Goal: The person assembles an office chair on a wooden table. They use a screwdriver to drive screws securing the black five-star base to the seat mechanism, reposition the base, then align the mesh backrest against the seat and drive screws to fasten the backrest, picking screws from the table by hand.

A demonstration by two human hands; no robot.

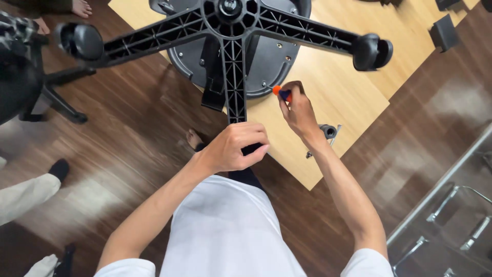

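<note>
At frame centre, the left hand is clenched around the near arm tip of the upturned black chair base. Just right, the right hand pinches an orange-tipped screwdriver above the wooden table.

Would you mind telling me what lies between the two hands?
In the head view, only bare wooden board shows between the left hand, gripping the chair base's near leg, and the right hand holding a screwdriver.
</note>
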